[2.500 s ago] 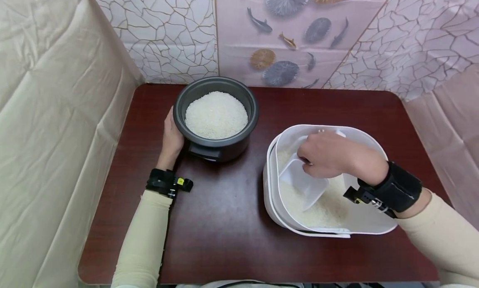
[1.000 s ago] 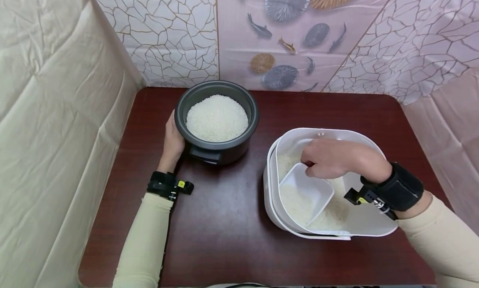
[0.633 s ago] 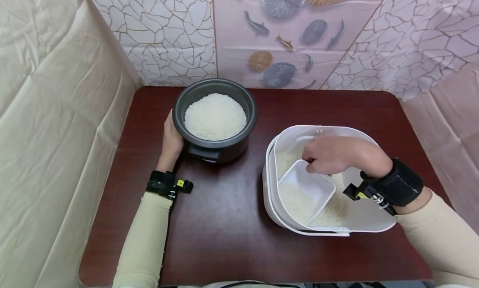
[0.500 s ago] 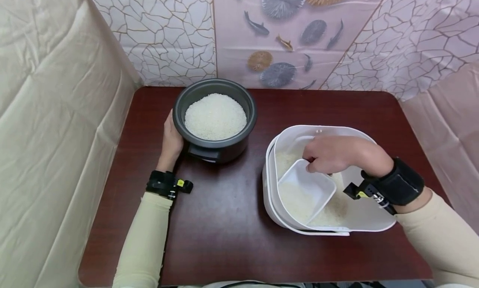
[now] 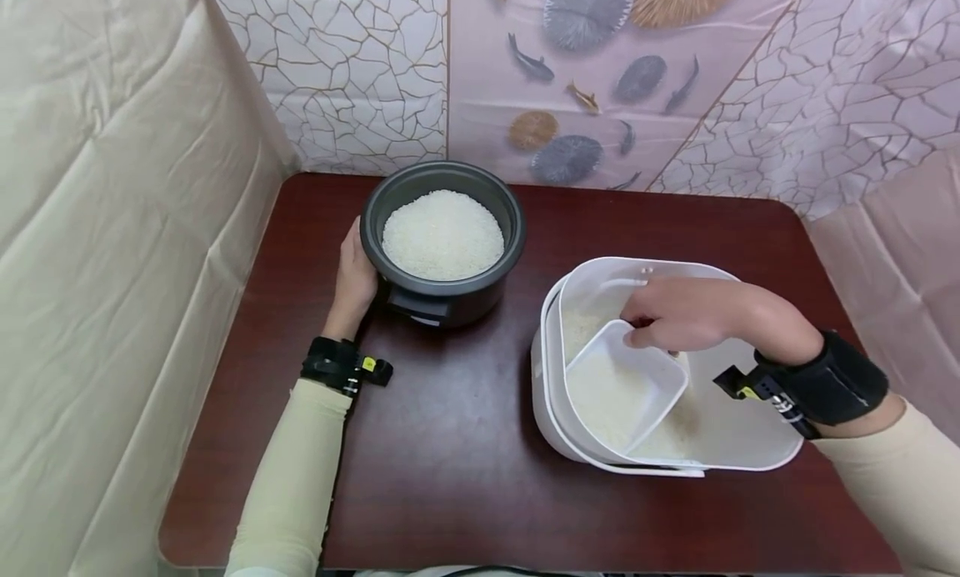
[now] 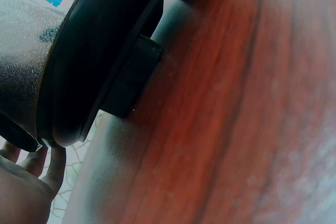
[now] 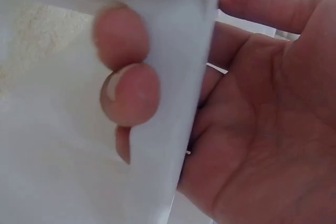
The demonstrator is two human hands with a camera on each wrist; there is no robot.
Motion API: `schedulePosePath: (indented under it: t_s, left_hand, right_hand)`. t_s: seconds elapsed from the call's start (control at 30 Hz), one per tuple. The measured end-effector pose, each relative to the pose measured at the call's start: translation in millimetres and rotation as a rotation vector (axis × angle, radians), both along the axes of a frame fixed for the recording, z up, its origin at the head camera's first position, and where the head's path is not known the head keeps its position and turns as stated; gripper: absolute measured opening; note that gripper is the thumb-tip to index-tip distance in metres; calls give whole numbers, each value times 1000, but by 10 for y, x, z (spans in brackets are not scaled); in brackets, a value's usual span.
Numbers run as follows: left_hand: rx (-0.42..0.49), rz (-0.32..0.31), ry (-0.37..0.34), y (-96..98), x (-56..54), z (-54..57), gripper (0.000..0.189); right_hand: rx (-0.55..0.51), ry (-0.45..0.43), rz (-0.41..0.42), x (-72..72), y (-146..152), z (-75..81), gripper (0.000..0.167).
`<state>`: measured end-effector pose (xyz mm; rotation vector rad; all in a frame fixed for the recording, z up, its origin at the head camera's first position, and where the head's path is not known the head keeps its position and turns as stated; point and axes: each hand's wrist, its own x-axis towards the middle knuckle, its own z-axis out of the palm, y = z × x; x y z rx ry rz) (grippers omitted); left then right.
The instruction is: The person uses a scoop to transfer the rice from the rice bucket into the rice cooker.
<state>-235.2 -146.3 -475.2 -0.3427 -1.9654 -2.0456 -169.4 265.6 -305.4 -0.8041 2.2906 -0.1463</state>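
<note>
On the left stands a dark rice cooker (image 5: pixel 468 306) with raw white rice (image 5: pixel 442 237) heaped in its pot. My left hand (image 5: pixel 355 268) holds its left side; in the left wrist view, bent fingers (image 6: pixel 53 174) touch the edge of the black base (image 6: pixel 105 45). My right hand (image 5: pixel 693 312) reaches into a white rice bin (image 5: pixel 551 393) and grips a white scoop (image 5: pixel 663 385) at its back wall. Rice (image 5: pixel 611 398) lies inside the scoop. The right wrist view shows fingertips (image 7: pixel 131 95) curled over the scoop's wall; the handle is hidden.
A brown wooden table (image 5: pixel 442 477) carries both vessels, with a gap between them. The bin's white carrying handle (image 5: pixel 630 470) hangs along its near side. A pale cloth wall (image 5: pixel 127 268) borders the left, and a patterned backdrop (image 5: pixel 570 85) rises behind.
The scoop has turned from tilted to more level, its mouth now facing up with rice in it. My right hand has shifted slightly right. The left hand stays on the rice cooker.
</note>
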Motion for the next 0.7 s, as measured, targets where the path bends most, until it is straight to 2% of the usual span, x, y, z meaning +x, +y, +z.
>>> schedulePosePath:
  t_s: [0.27,0.43,0.57,0.63,0.7]
  left_hand:
    - [-23,3,4,4,16,16,51]
    - [-13,-8,22,5,11,-2,59]
    - [-15,-5,31,7,15,-5,59]
    - [-16,-3,33,5,12,-15,57]
    - [-13,0,33,-1,-31,-78,55]
  right_hand:
    - [-36,98,9,39,86,63,31]
    - [-61,109,-6,59,141,146,33]
    - [-70,126,-21,72,191,196,36]
    - [-76,143,-24,78,219,218,37]
    - [-89,162,-25,80,252,232,37]
